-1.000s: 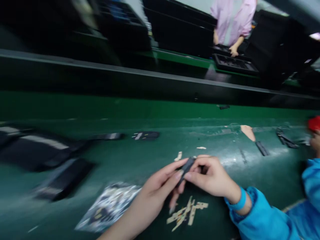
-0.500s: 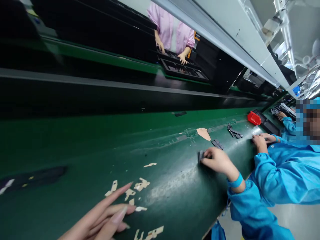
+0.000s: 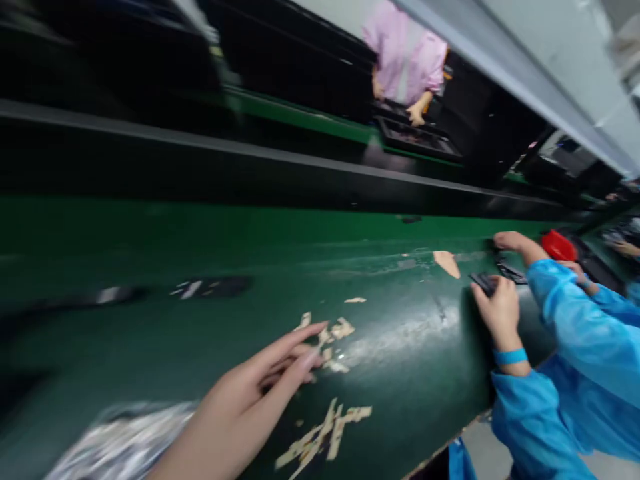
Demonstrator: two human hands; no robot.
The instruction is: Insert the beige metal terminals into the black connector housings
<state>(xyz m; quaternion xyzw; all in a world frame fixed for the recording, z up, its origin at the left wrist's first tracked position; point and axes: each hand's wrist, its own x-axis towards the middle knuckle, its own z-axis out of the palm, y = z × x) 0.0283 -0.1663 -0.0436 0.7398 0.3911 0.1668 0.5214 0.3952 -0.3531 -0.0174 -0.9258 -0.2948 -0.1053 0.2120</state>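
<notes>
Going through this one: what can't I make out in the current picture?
All in the head view:
- Dark item: partly hidden by the right grip; held or merely touched, unclear.
- Left grip: blur hides whether it touches the pale pieces.
- Shiny bag: contents blurred, cut off by the bottom edge.
- Black tray: contents too small.

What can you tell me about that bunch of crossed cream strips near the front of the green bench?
The cream strips are thin, narrow, pale pieces, some with uneven outlines. They lie loosely across one another at different angles on the green benchtop, apart from the left hand. No hand touches them. They look stiff, perhaps plastic or card, but I can't tell which; blur hides their finer details and exact number.
</notes>
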